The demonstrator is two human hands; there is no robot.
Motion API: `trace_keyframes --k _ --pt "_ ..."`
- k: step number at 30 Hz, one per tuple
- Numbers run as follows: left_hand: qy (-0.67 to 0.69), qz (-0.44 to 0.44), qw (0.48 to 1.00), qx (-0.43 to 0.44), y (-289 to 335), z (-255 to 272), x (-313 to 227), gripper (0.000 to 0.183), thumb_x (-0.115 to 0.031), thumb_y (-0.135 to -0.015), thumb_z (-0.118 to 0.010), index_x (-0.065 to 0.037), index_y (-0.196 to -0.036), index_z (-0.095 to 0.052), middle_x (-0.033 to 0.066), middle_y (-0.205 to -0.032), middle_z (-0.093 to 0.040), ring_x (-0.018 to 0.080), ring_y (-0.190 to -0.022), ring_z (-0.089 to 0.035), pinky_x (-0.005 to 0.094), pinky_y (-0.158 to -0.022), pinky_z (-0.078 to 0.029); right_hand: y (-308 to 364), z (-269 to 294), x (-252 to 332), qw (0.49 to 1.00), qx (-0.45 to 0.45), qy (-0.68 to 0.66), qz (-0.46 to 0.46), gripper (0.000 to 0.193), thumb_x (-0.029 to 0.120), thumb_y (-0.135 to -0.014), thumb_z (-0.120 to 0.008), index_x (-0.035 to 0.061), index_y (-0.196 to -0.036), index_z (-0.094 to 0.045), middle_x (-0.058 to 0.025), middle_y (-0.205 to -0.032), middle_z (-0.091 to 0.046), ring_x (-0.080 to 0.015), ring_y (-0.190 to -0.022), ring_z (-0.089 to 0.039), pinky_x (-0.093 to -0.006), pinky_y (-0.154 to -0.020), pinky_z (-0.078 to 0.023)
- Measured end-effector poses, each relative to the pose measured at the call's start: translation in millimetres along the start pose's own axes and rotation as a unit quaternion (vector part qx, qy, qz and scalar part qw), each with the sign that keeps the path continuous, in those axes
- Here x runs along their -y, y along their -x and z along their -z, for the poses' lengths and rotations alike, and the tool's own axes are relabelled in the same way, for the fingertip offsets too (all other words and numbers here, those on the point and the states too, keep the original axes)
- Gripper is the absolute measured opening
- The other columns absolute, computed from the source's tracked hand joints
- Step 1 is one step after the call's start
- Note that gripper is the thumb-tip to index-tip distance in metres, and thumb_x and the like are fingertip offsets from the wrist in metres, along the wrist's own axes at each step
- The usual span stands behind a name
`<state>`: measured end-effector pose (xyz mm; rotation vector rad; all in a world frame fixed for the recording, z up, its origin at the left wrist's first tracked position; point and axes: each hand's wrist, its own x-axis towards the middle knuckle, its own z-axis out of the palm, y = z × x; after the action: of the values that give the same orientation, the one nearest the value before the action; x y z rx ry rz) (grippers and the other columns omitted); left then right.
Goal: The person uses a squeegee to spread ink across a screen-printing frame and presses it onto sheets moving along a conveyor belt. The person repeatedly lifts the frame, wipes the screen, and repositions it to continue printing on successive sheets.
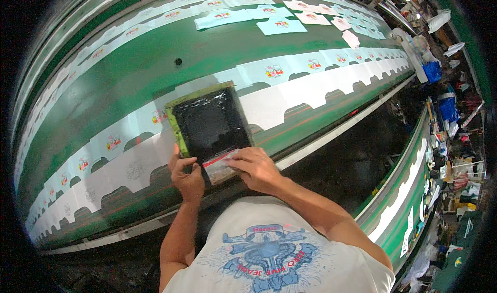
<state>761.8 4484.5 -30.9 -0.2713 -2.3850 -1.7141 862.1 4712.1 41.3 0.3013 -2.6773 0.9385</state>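
A screen printing frame (176, 132) with yellow-green edges and a dark mesh lies tilted over the near row of fabric pieces on the long green table. My left hand (187, 178) is closed at its lower left corner, the thumb crooked near the rim. Across the near end of the mesh lies a squeegee (220, 160), pale with a red strip. My right hand (254, 168) has its fingers bent down over the squeegee's right part. The fabric under the frame is hidden.
White cut pieces (266, 106) line the table's near edge, some left of the frame bearing dark outlines. Behind them run light blue pieces (274, 71) with colourful prints. More printed pieces (282, 25) lie farther back. Another green table (393, 199) and clutter (461, 179) stand at right.
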Motion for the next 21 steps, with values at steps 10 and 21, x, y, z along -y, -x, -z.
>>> trace_keyframes --k 10,21 --pt "0.04 0.011 0.999 -0.002 34 -184 -36 0.023 0.012 -0.078 -0.074 -0.006 -0.091 -0.077 0.0293 -0.16 -0.057 0.0386 -0.149 -0.052 0.0488 -0.121 -0.042 62 105 -129 0.999 -0.038 -0.008 -0.004 0.049 -0.015 -0.082 -0.068 0.0058 -0.124 -0.08 -0.0159 -0.123 -0.075 -0.0379 -0.119 -0.07 -0.0489 -0.104 -0.056" --pt "0.039 0.083 0.996 -0.005 36 -209 -37 0.016 0.007 -0.077 -0.074 -0.005 -0.088 -0.076 0.0299 -0.158 -0.059 0.0384 -0.147 -0.057 0.0489 -0.12 -0.043 33 134 -161 0.983 0.116 0.08 0.12 0.036 0.004 -0.086 -0.072 0.0063 -0.122 -0.074 -0.0138 -0.121 -0.072 -0.0337 -0.115 -0.07 -0.0463 -0.098 -0.054"
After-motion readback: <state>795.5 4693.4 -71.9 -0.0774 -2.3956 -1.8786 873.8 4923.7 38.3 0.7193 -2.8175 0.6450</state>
